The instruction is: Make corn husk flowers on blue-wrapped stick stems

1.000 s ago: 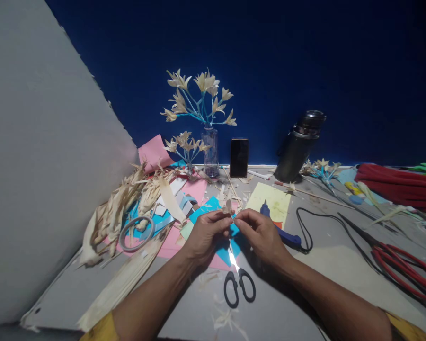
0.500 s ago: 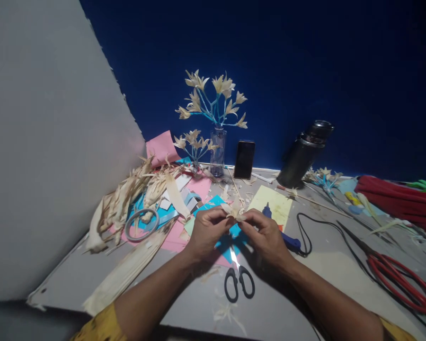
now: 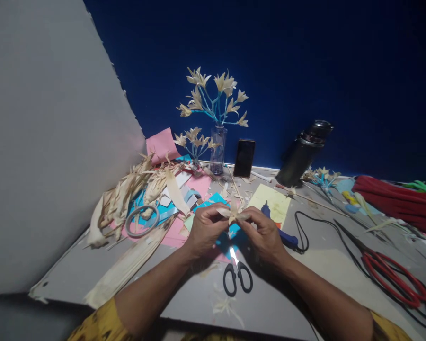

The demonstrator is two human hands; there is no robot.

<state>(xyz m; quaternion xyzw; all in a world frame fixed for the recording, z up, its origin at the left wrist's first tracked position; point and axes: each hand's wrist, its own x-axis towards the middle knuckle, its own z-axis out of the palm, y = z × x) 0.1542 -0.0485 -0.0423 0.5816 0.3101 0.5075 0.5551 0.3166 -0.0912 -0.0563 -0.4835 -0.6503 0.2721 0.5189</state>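
A pale corn-husk flower (image 3: 233,215) with spread petals is held up over the table between my two hands. My left hand (image 3: 208,229) pinches its left petal with thumb and fingers. On the other side my right hand (image 3: 264,232) pinches a right petal. Just below lie scissors with black handles (image 3: 237,278), their blades pointing away from me on blue paper (image 3: 236,244). A blue glue gun (image 3: 286,237) rests beside my right hand, partly hidden by it.
Husk flowers on blue stems stand in a glass vase (image 3: 218,151). A phone (image 3: 244,158) and a dark flask (image 3: 300,156) are along the wall. Dried husks (image 3: 122,208) and a tape roll (image 3: 142,220) lie left; large red-handled scissors (image 3: 394,277) and a cord lie right.
The flower has tipped so its open petals face me more, and its petals are spread wider between my fingers. Both hands keep their pinch. The view has shifted slightly.
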